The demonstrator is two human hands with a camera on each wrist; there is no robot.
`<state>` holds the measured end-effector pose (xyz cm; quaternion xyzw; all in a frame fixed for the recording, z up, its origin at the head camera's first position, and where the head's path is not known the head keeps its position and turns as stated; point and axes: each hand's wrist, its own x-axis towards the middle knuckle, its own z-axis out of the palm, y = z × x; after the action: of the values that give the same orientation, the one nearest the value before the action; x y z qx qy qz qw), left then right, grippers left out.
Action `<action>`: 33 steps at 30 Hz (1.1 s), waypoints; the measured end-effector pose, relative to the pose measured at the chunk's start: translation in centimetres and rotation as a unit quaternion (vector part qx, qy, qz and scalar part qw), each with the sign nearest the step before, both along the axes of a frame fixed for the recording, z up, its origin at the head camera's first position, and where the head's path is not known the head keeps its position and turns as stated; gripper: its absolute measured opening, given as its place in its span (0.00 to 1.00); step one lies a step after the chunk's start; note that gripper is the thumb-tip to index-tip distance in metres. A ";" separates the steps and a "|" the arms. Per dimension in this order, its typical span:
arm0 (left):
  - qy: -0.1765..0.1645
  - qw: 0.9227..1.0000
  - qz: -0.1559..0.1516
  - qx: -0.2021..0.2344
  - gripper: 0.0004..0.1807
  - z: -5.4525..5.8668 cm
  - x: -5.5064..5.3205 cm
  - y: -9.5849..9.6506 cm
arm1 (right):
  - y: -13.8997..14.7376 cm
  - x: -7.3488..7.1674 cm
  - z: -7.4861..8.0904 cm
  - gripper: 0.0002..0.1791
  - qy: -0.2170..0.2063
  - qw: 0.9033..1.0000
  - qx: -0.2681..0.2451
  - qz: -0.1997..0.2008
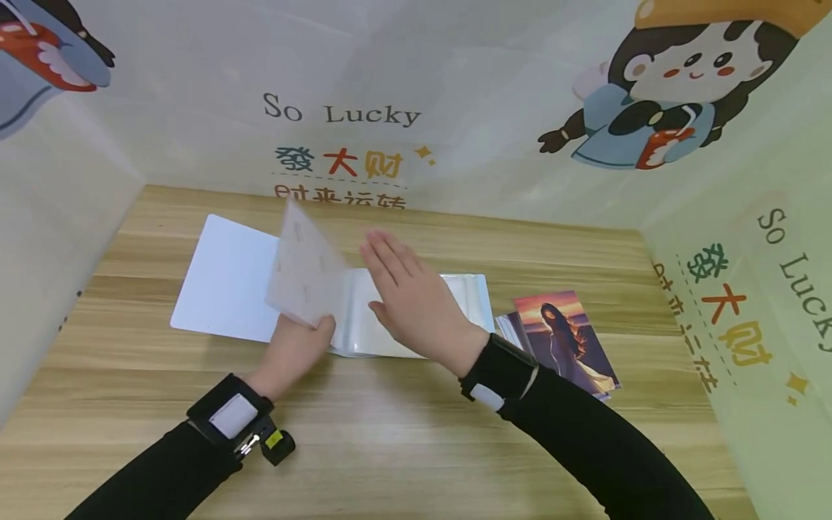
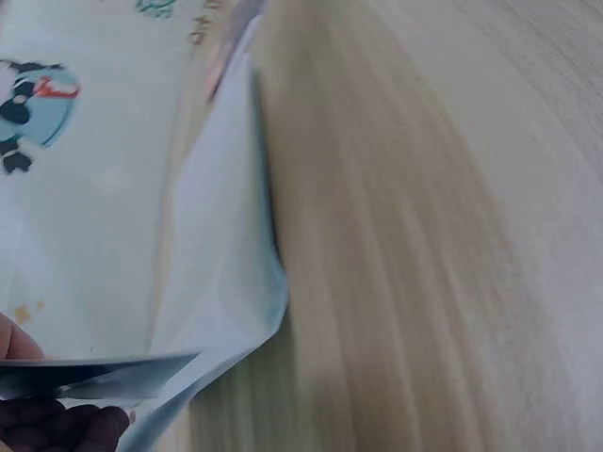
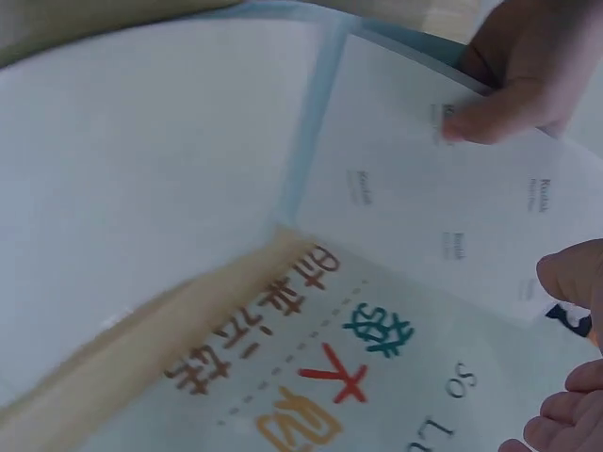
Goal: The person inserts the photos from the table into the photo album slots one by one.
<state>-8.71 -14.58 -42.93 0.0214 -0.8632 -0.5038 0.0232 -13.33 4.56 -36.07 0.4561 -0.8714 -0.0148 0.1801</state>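
Note:
A photo album lies spread on the table, its plain white cover (image 1: 224,282) folded out to the left. One page (image 1: 305,271), standing up at a slant, is pinched at its lower edge between thumb and fingers of my left hand (image 1: 300,350). Small repeated "Kodak" print shows on that page (image 3: 405,188) in the right wrist view. My right hand (image 1: 419,300), fingers straight and together, is over the album's right-hand page (image 1: 461,292) and covers part of it. In the left wrist view, the left thumb (image 2: 17,341) is above the page edge, with fingers below.
Right of the album lies a stack of photo cards; the top picture (image 1: 565,339) shows a long-haired figure at sunset. A pale printed sheet (image 1: 455,180) with lettering and cartoon figures walls the wooden table (image 1: 403,448) at back and sides.

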 end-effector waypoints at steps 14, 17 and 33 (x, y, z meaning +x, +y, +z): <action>-0.081 0.987 0.095 0.097 0.29 0.9 0.6 -7.3 | 2.3 0.6 -10.3 0.44 -0.217 0.970 0.100 -0.052; -0.082 0.972 0.151 0.159 0.28 -0.2 0.0 -9.0 | 2.9 0.6 -11.5 0.43 -0.212 0.969 0.118 -0.049; -0.208 0.964 0.155 -0.063 0.33 -3.8 -1.7 -13.4 | 5.7 -1.7 -12.9 0.35 -0.173 0.976 0.124 -0.049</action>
<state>-10.42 -27.98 -46.77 0.2577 -0.8651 -0.4233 -0.0778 -15.02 10.29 -48.93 0.4271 -0.9021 -0.0519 -0.0323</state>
